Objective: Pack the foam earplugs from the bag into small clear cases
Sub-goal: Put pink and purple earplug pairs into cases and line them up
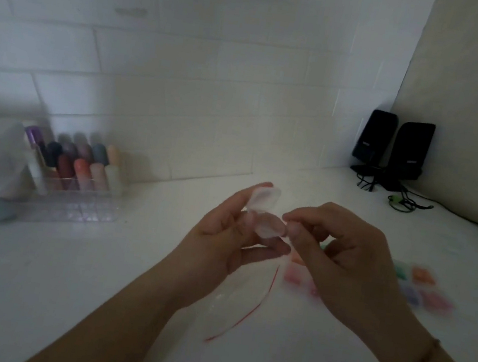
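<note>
Case: small clear case (264,212), lid hinged up, blurred.
Left hand (224,234): grips case.
Right hand (341,250): pinches case's 3 o'clock edge.
Bag (233,302): clear, at 6 o'clock.
Speakers (393,147): 2 o'clock.

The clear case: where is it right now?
Head view, centre: the open clear case is held above the counter between the left hand and right hand.

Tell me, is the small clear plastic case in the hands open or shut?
Open. The small clear plastic case has its lid raised above the base; the left hand holds it, and the right hand pinches its edge.
</note>
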Action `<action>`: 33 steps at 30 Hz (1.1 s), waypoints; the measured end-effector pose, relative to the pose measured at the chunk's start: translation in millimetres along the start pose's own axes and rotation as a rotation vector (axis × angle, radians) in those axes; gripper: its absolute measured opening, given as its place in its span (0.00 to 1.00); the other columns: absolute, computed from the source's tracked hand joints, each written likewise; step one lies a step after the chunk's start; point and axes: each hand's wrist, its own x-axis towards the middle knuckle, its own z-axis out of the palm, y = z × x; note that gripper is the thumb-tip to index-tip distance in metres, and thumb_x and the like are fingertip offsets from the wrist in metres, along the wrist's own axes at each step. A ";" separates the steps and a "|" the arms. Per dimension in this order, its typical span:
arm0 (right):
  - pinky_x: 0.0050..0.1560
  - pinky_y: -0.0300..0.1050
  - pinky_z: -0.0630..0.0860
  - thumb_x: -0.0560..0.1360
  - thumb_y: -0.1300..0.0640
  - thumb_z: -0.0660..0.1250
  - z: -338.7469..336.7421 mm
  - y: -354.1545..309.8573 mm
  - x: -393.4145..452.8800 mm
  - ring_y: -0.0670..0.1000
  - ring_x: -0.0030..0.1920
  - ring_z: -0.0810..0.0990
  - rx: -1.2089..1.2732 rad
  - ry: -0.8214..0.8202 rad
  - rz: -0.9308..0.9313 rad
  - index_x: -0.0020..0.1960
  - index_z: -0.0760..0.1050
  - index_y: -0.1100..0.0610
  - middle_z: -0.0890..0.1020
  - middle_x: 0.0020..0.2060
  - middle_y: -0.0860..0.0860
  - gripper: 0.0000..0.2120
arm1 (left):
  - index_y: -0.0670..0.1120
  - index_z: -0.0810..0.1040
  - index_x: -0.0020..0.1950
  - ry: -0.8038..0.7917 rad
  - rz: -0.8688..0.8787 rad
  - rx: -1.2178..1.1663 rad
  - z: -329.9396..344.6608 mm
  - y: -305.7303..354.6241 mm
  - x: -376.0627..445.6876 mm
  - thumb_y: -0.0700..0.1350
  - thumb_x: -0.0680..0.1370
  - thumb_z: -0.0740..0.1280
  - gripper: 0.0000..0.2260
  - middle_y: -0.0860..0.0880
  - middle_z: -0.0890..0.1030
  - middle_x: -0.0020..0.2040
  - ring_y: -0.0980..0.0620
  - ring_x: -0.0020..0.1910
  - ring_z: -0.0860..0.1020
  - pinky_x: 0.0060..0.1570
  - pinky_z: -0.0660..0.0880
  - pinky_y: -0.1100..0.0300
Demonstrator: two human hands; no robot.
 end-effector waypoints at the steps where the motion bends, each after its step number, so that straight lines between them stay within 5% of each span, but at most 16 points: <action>1: 0.33 0.27 0.67 0.74 0.51 0.67 -1.2 -0.9 0.6 0.46 0.34 0.78 0.027 0.037 0.016 0.44 0.82 0.49 0.80 0.35 0.44 0.05 | 0.43 0.70 0.69 0.062 0.014 -0.044 -3.0 3.7 2.5 0.48 0.77 0.62 0.20 0.40 0.81 0.50 0.42 0.48 0.82 0.51 0.79 0.50; 4: 0.29 0.32 0.69 0.72 0.55 0.68 -9.6 -1.4 1.1 0.45 0.29 0.77 0.074 0.026 0.054 0.40 0.81 0.51 0.81 0.33 0.44 0.04 | 0.43 0.75 0.63 0.332 0.065 -0.204 -24.4 20.4 9.2 0.46 0.81 0.59 0.14 0.43 0.81 0.45 0.46 0.38 0.80 0.43 0.80 0.52; 8: 0.30 0.27 0.67 0.69 0.54 0.68 -19.0 -8.3 -2.1 0.40 0.26 0.75 -0.012 -0.520 0.055 0.37 0.82 0.49 0.81 0.29 0.39 0.05 | 0.47 0.77 0.59 0.660 0.052 -0.211 -53.6 27.7 11.5 0.45 0.80 0.61 0.09 0.47 0.81 0.44 0.50 0.34 0.77 0.40 0.76 0.57; 12: 0.42 0.25 0.68 0.74 0.45 0.62 4.1 -14.1 -20.8 0.28 0.40 0.75 -0.363 -0.601 -0.051 0.49 0.81 0.42 0.82 0.46 0.32 0.10 | 0.47 0.75 0.56 0.826 -0.013 0.004 -64.7 14.3 17.2 0.45 0.80 0.63 0.06 0.46 0.79 0.46 0.49 0.34 0.76 0.38 0.76 0.56; 16: 0.51 0.43 0.77 0.75 0.40 0.46 30.3 -15.7 -35.9 0.41 0.56 0.79 -0.487 -0.653 -0.077 0.63 0.72 0.40 0.72 0.64 0.34 0.23 | 0.50 0.72 0.59 0.799 -0.104 0.292 -67.1 3.4 21.8 0.38 0.73 0.68 0.17 0.47 0.78 0.44 0.49 0.36 0.76 0.42 0.74 0.53; 19: 0.56 0.47 0.75 0.73 0.37 0.34 44.7 -12.5 -40.5 0.48 0.60 0.77 -0.537 -0.683 -0.039 0.71 0.60 0.40 0.61 0.74 0.36 0.31 | 0.53 0.74 0.55 0.671 -0.168 0.506 -66.0 -3.4 16.7 0.40 0.61 0.72 0.24 0.46 0.79 0.43 0.45 0.39 0.79 0.40 0.75 0.52; 21: 0.56 0.49 0.76 0.71 0.36 0.32 52.9 -8.7 -40.3 0.52 0.60 0.78 -0.561 -0.644 -0.045 0.73 0.54 0.38 0.60 0.75 0.39 0.33 | 0.51 0.75 0.56 0.614 -0.210 0.500 -63.3 -3.7 13.7 0.36 0.62 0.75 0.25 0.44 0.77 0.48 0.46 0.40 0.80 0.37 0.76 0.56; 25: 0.38 0.50 0.78 0.76 0.37 0.38 61.0 -1.5 -43.3 0.56 0.43 0.83 -0.632 -0.598 -0.109 0.73 0.61 0.39 0.75 0.66 0.44 0.29 | 0.49 0.74 0.62 0.531 -0.260 0.542 -61.9 -3.6 10.2 0.32 0.68 0.74 0.25 0.46 0.76 0.54 0.51 0.42 0.78 0.36 0.76 0.61; 28: 0.23 0.44 0.66 0.77 0.40 0.50 63.3 -0.7 -44.8 0.54 0.25 0.77 -0.711 -0.517 -0.148 0.67 0.69 0.42 0.81 0.56 0.48 0.22 | 0.49 0.72 0.63 0.482 -0.273 0.588 -59.2 -1.8 8.3 0.33 0.68 0.75 0.27 0.46 0.76 0.55 0.53 0.45 0.78 0.36 0.76 0.65; 30: 0.21 0.42 0.57 0.76 0.41 0.53 65.2 -0.8 -47.3 0.52 0.21 0.74 -0.748 -0.488 -0.190 0.65 0.72 0.44 0.81 0.54 0.49 0.21 | 0.48 0.71 0.66 0.462 -0.272 0.585 -56.9 -1.8 7.5 0.33 0.68 0.75 0.29 0.46 0.76 0.56 0.55 0.44 0.78 0.34 0.76 0.68; 33: 0.19 0.42 0.59 0.75 0.42 0.55 64.1 -3.4 -46.7 0.52 0.20 0.73 -0.712 -0.447 -0.230 0.64 0.72 0.45 0.81 0.51 0.50 0.20 | 0.45 0.68 0.70 0.429 -0.275 0.518 -56.2 -6.3 6.4 0.30 0.65 0.74 0.35 0.46 0.75 0.55 0.50 0.44 0.82 0.38 0.78 0.64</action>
